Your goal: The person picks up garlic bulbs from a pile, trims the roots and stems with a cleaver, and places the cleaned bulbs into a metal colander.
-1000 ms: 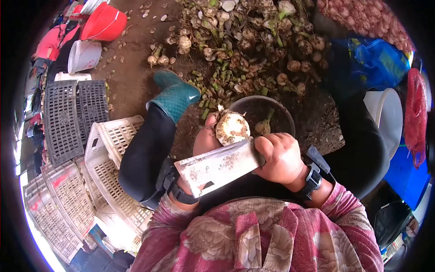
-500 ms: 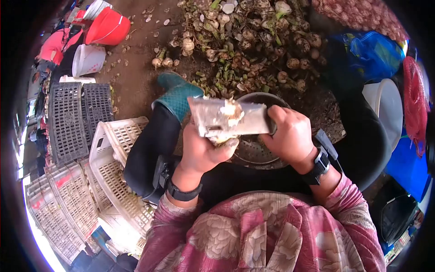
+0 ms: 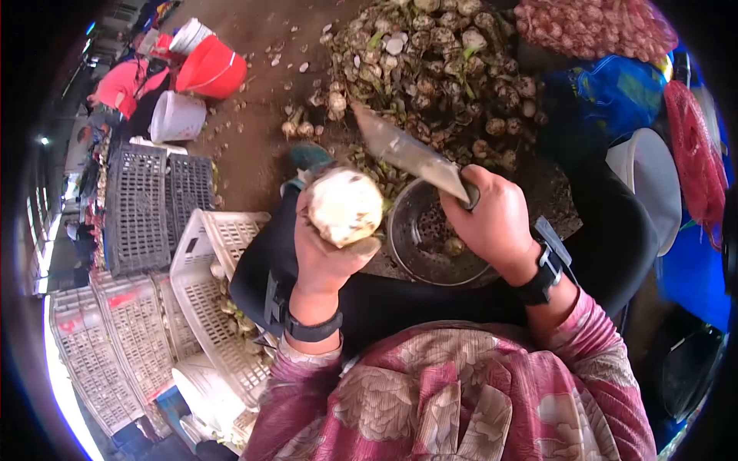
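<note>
In my left hand (image 3: 327, 250) I hold a round, pale peeled bulb (image 3: 345, 207), its cut surface facing up. My right hand (image 3: 496, 223) is closed round the handle of a cleaver (image 3: 407, 154), whose wide blade points up and left, apart from the bulb. Below the blade a round metal bowl with holes (image 3: 411, 250) sits between my legs, with a small piece inside. Beyond it lies a heap of unpeeled, rooty bulbs (image 3: 438, 69) with leafy scraps on the ground.
White plastic crates (image 3: 192, 284) and dark crates (image 3: 138, 207) stand at the left. Behind them are a red bucket (image 3: 211, 67), a white bucket (image 3: 177, 117) and a person in pink (image 3: 127, 84). At the right are a net sack of bulbs (image 3: 596, 29) and a white tub (image 3: 649, 180).
The cleaver has come away from the bulb and swung up and right. My left hand has moved slightly left, and the bulb's pale surface now shows.
</note>
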Motion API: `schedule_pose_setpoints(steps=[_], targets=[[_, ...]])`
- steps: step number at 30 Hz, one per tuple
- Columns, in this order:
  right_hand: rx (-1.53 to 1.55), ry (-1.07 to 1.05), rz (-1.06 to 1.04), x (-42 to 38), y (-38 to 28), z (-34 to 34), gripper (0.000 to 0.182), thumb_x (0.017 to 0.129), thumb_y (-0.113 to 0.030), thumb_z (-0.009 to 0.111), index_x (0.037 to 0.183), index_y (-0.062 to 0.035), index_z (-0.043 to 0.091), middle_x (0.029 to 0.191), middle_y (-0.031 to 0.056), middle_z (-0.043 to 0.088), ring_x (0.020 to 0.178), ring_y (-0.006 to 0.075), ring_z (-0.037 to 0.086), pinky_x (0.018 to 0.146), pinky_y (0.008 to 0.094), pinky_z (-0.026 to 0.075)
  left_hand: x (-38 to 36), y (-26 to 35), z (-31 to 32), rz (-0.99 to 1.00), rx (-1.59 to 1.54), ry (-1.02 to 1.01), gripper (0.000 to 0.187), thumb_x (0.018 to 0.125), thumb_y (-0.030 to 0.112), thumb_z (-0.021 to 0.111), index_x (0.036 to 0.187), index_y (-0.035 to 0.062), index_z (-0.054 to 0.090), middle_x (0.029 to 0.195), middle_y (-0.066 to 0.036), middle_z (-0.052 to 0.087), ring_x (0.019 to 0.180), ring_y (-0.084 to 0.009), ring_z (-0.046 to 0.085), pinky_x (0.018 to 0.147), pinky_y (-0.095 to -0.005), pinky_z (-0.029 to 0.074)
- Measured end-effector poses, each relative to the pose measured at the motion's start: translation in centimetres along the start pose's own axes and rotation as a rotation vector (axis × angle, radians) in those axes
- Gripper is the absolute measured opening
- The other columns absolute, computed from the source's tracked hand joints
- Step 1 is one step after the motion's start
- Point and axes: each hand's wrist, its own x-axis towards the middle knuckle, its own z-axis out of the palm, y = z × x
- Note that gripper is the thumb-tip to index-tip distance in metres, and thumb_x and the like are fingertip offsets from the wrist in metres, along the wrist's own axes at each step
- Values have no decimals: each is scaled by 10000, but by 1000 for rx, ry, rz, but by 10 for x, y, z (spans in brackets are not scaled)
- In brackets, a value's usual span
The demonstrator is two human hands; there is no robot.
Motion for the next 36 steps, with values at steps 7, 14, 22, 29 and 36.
schedule_pose_setpoints(steps=[7,14,22,29,36], targets=[[252,-47,-42,6,-25,-21,192,701,-220,627,732,-33,603,617,177,563,595,342,570,541,378,455,-6,-2,-11,-39,-272,161,576,713,152,660,1204,20,390,1136,-130,499,972,-260,547,787,-324,482],[-176,-627,150,12,47,12,322,687,-284,555,782,19,610,725,223,589,687,366,582,629,410,480,21,22,0,124,-635,-261,763,613,4,660,1290,122,329,1187,-72,449,1117,-317,446,843,-416,481],[346,12,416,47,38,-20,288,743,-249,603,784,36,582,518,101,521,478,157,515,485,303,409,39,-107,2,-653,165,-286,306,715,146,684,945,27,521,758,-29,554,668,-73,514,595,-233,430],[701,-42,621,18,47,-10,175,756,-157,620,744,9,566,543,-30,476,497,43,408,440,231,349,110,-190,-36,-478,704,105,251,682,261,680,781,44,601,722,-62,610,652,-142,561,635,-284,447],[805,-117,677,29,63,17,118,766,-110,592,768,6,572,567,-38,476,530,27,405,458,207,341,204,-256,-90,-998,547,580,696,743,481,585,1161,-63,463,1238,-179,451,1104,-265,454,881,-383,373]])
